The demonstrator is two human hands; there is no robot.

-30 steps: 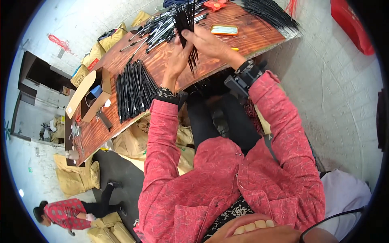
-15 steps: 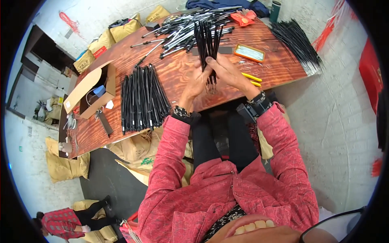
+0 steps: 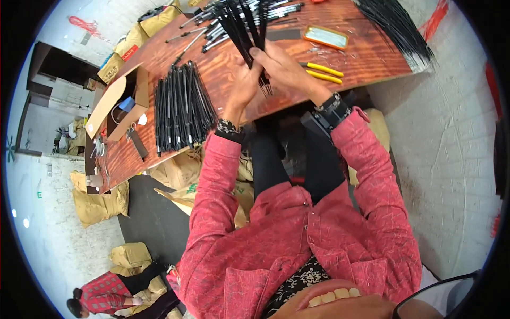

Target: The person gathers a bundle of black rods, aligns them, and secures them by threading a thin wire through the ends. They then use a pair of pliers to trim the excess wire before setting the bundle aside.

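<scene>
A bundle of thin black rods (image 3: 237, 29) is held aslant between the left hand (image 3: 244, 86) and right hand (image 3: 284, 68), its upper ends fanned out, over the reddish-brown wood-grained bench (image 3: 374, 50).

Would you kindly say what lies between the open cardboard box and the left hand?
The head view shows a row of black rods, then bare table toward the left hand.

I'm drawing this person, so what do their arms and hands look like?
The left hand and right hand wear no gloves. The sleeves are pinkish red with thin pale squiggles. Black cuffs with pale patterns show at the wrists, and a chunky black strap shows at the right one.
</scene>
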